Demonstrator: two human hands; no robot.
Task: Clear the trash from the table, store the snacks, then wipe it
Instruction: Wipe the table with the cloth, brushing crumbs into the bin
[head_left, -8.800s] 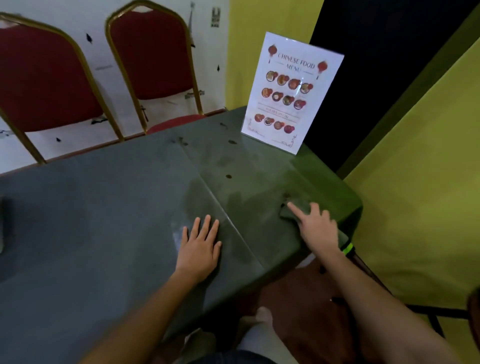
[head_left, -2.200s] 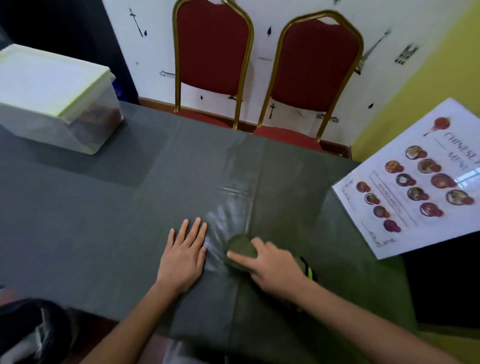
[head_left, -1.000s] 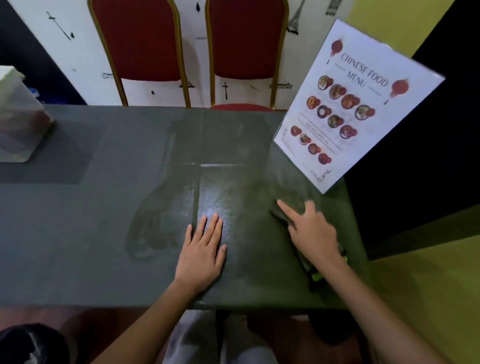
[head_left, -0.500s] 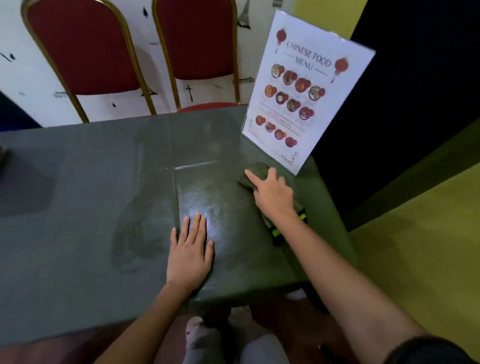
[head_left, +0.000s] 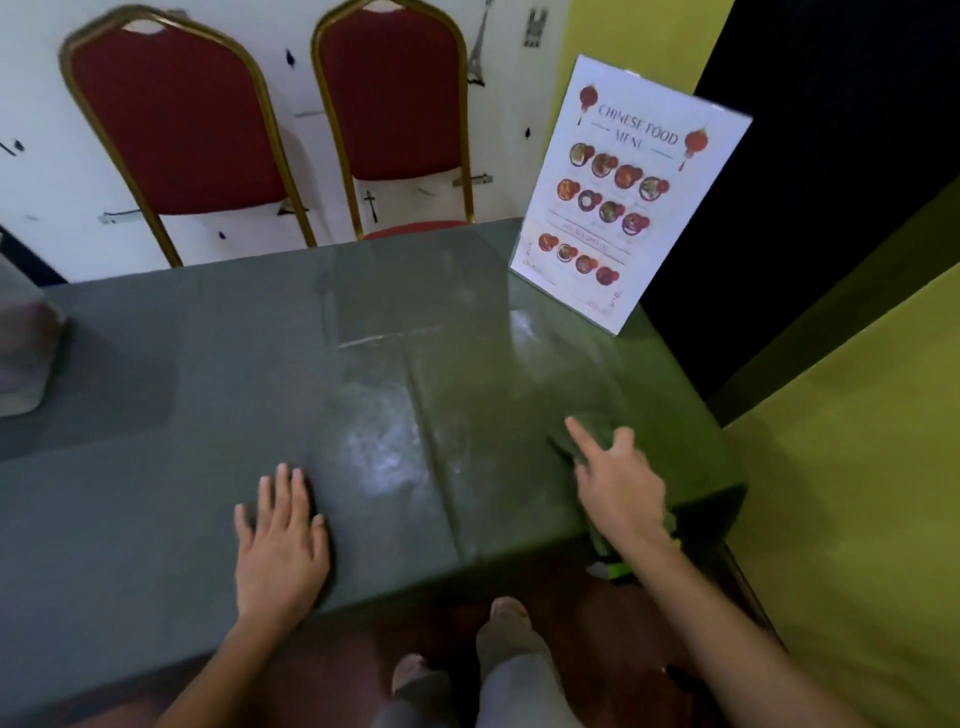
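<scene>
Since half a second ago the right hand (head_left: 618, 480) has dragged the dark green cloth (head_left: 589, 434) from the white laminated menu card (head_left: 631, 192) toward the near right corner of the grey-green clothed surface (head_left: 208, 389), fingers straight, pressing it down. The left hand (head_left: 280, 545) rests flat, fingers extended.

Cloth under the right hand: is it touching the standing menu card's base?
Apart. In the head view the cloth, pressed flat by the right hand, lies near the table's front right corner, with a bare stretch of wet tablecloth between it and the menu card.
</scene>
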